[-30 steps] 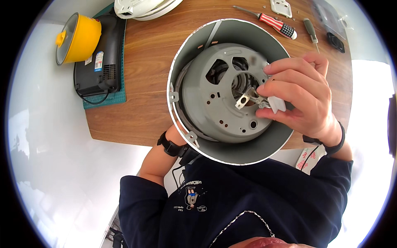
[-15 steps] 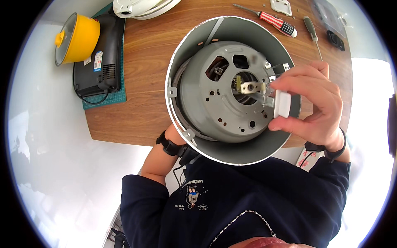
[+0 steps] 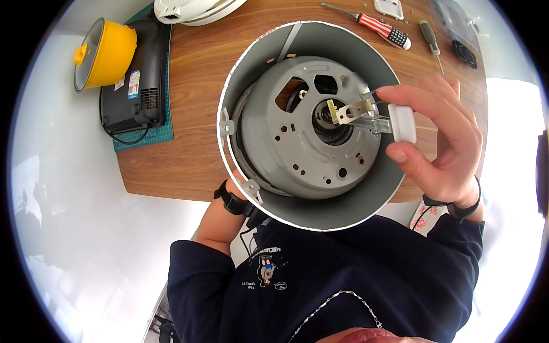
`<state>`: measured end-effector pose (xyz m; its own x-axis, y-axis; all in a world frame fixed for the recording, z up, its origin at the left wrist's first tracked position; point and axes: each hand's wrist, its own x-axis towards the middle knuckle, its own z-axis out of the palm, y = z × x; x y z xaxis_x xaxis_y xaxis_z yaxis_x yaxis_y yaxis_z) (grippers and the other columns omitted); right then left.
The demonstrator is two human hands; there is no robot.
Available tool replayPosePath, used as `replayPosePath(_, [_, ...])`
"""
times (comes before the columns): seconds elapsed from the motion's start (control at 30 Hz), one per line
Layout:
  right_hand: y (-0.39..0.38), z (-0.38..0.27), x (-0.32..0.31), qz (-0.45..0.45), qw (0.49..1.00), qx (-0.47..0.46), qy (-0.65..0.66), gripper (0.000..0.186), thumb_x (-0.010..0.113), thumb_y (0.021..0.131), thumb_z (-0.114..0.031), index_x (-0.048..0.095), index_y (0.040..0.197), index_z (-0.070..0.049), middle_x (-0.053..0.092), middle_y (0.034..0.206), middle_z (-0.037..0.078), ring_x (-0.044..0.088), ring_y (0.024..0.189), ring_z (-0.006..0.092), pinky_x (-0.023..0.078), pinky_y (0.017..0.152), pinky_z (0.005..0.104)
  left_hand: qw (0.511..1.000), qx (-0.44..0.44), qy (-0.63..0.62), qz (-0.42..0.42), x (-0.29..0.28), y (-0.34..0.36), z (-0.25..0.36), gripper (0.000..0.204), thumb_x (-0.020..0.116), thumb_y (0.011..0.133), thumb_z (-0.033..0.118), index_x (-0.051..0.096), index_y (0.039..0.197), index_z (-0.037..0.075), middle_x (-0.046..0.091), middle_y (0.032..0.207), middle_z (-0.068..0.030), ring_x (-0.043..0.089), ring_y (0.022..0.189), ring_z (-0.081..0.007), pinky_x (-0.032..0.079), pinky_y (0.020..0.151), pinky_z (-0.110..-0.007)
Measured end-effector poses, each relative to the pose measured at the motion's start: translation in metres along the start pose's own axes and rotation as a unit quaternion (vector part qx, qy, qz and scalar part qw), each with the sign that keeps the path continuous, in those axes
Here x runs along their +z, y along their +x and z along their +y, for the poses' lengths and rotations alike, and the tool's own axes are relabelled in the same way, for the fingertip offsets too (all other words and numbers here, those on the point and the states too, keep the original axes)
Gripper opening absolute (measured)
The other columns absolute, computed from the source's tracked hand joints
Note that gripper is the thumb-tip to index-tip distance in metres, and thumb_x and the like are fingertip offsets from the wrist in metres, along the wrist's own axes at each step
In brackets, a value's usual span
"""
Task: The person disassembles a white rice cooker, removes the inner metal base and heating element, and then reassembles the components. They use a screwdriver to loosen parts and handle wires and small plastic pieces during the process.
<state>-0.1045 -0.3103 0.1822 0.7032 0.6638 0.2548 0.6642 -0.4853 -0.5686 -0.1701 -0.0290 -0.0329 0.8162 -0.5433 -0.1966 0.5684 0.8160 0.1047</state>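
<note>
My left hand (image 3: 235, 184) is at the near left side of a round metal appliance shell (image 3: 226, 103), its fingers hidden behind the wall. Inside the shell sits a grey metal bowl (image 3: 269, 114), bottom up, with a round central hole and several smaller openings. My right hand (image 3: 443, 126) is over the shell's right rim, thumb and index finger on either side of a white plastic switch lever (image 3: 404, 124). From the lever a metal bracket (image 3: 354, 112) with a yellowish end piece reaches over the central hole. Whether the bracket touches the bowl, I cannot tell.
Beyond the shell lie a screwdriver with a red, white and blue handle (image 3: 384, 31) and a grey-handled screwdriver (image 3: 429, 38). A white lid-like part (image 3: 200, 12) is at the far left. A yellow pot (image 3: 111, 54) rests on a black device (image 3: 134, 97) over a green mat.
The shell has shifted slightly left and tilted a little. My right hand and the switch lever have moved up and right, and the lever's white face has turned more into view.
</note>
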Motion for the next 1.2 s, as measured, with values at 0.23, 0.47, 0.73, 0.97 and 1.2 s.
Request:
replayPosePath(0.23, [0.018,-0.014,0.013,-0.002,0.998,-0.056,0.009,0.056,0.089,0.077,-0.028,0.071,0.121,0.001,0.072,0.099,0.010,0.064,0.088,0.0249,0.040,0.089,0.0383,1.000,0.000,0.014,0.000,0.001,0.002,0.000,0.055,0.046,0.113,0.029,0.039,0.160,0.002,0.048,0.161,-0.0182,0.052,0.144,-0.0327,0.045,0.122,-0.049])
replayPosePath(0.47, [0.019,-0.007,0.013,0.016,0.998,-0.064,0.010,0.060,0.091,0.079,-0.037,0.070,0.121,0.001,0.073,0.103,0.010,0.064,0.089,0.0233,0.043,0.093,0.0377,1.000,0.009,0.028,0.002,0.002,-0.002,0.003,0.055,0.046,0.113,0.029,0.039,0.160,0.002,0.048,0.161,-0.0181,0.052,0.144,-0.0326,0.045,0.122,-0.048])
replayPosePath(0.73, [-0.012,-0.002,0.009,0.042,0.997,0.063,-0.022,0.075,0.091,0.077,-0.057,0.069,0.118,0.002,0.072,0.106,0.009,0.062,0.086,0.0199,0.047,0.085,0.0328,0.999,0.012,0.037,0.006,0.001,-0.003,0.002,0.055,0.046,0.113,0.028,0.039,0.160,0.002,0.048,0.161,-0.0180,0.052,0.144,-0.0324,0.045,0.122,-0.048])
replayPosePath(0.97, [-0.019,-0.007,0.016,0.099,0.985,-0.070,-0.124,0.074,0.089,0.071,-0.063,0.063,0.103,-0.001,0.073,0.099,0.015,0.065,0.084,0.0233,0.052,0.071,0.0334,0.999,0.010,0.049,0.009,0.004,-0.002,0.001,0.055,0.047,0.113,0.028,0.039,0.160,0.002,0.048,0.161,-0.0180,0.052,0.144,-0.0323,0.045,0.122,-0.048])
replayPosePath(1.2, [-0.015,-0.004,0.045,0.175,0.972,-0.152,-0.046,0.049,0.089,0.080,-0.043,0.062,0.098,-0.006,0.076,0.097,0.017,0.068,0.068,0.0216,0.047,0.058,0.0294,0.998,0.005,0.064,0.013,0.004,-0.001,0.000,0.055,0.047,0.112,0.028,0.039,0.160,0.002,0.048,0.161,-0.0179,0.052,0.144,-0.0321,0.045,0.122,-0.048])
